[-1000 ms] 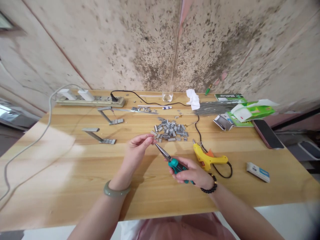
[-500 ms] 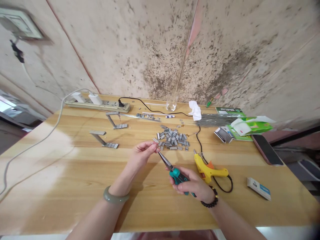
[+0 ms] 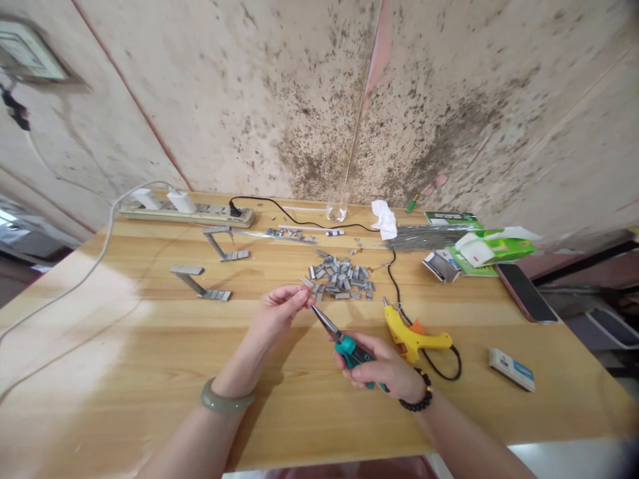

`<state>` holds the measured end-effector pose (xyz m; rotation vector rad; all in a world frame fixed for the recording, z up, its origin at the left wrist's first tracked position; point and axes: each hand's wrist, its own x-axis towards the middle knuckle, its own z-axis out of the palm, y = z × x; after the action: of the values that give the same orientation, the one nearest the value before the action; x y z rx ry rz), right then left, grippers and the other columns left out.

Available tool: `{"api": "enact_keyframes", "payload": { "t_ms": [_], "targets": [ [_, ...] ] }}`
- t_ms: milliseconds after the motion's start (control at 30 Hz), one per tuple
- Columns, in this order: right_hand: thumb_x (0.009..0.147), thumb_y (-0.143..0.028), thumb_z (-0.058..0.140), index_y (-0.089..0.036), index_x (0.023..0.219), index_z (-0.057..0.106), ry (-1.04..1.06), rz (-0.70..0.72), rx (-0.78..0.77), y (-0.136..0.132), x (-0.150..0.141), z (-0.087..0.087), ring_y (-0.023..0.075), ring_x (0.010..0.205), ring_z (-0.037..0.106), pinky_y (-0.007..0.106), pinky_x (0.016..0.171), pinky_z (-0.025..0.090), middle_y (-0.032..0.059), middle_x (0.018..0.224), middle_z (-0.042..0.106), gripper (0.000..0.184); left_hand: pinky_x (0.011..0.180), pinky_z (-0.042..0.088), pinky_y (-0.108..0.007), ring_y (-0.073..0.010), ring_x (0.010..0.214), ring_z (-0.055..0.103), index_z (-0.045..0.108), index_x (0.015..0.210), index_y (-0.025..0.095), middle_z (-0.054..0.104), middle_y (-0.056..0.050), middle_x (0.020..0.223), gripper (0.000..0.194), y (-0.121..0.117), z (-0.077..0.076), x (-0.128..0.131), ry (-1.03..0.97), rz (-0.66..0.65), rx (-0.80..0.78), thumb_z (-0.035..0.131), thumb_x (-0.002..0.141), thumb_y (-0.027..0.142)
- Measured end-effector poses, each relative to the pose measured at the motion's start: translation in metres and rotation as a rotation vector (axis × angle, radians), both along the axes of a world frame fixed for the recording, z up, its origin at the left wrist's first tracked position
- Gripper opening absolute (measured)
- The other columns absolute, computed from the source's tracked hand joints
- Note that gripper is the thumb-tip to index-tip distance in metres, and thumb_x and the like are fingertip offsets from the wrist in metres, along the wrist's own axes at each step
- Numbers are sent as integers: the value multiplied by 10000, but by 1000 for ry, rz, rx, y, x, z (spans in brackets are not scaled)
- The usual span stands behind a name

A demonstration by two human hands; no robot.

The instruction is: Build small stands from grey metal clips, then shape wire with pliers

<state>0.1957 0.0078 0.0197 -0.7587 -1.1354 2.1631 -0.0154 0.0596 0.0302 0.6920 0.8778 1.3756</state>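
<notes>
**Only head view shifted: hands and pliers unmoved relative to pile**

Versus 1.0 s ago, everything on the table sits lower in frame, and a wall socket (image 3: pixel 30 50) shows at upper left. Clock below is centred on the pliers, 12 = toward wall.

Pliers (image 3: pixel 345 344): teal handles in right hand (image 3: pixel 382 369), fingers wrapped, thumb on top. Nose points to 10-11, tip at left fingertips. Jaws look nearly together; can't tell if they grip anything.

Left hand (image 3: pixel 277 316) at 10: thumb and index pressed together in a pinch. Contents too small to make out.

Pile of grey metal pieces (image 3: pixel 342 276) at 12, just beyond the tip. Yellow glue gun (image 3: pixel 412 338) at 3, near right hand. Two grey stepped assemblies at 10: nearer one (image 3: pixel 191 283), farther one (image 3: pixel 214 247).

Outer ring: power strip (image 3: pixel 200 214) at 10, clear cup (image 3: pixel 336 213) at 12, crumpled tissue (image 3: pixel 384 219) at 1, green tissue pack (image 3: pixel 499 247) at 2, small white box (image 3: pixel 512 369) at 3.
</notes>
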Motion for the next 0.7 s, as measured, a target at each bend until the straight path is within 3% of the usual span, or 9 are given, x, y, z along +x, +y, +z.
{"api": "enact_keyframes", "payload": {
  "t_ms": [400,567,700],
  "targets": [
    [671,-191,702,-177,1146,589,-45,29,23,0,0,2,68,575,446,191,479,341,16,845,557,488,598,501,-217,-103,563,605,743,646,168,686,-19,583,208,-2,4,0,12,-14,-2,865,532,293],
    [671,-177,706,-165,1128,592,-83,5,49,0,1,5,92,672,467,187,511,345,24,855,553,470,610,492,-201,-95,579,607,737,635,176,688,-13,589,181,-2,1,-1,45,-12,27,853,561,295],
    [683,-178,692,-176,1128,593,-49,27,16,0,1,3,65,575,450,195,488,340,14,844,559,456,611,495,-197,-91,575,608,736,636,175,684,-10,582,180,-2,2,0,29,-15,22,853,563,290]
  ]
}}
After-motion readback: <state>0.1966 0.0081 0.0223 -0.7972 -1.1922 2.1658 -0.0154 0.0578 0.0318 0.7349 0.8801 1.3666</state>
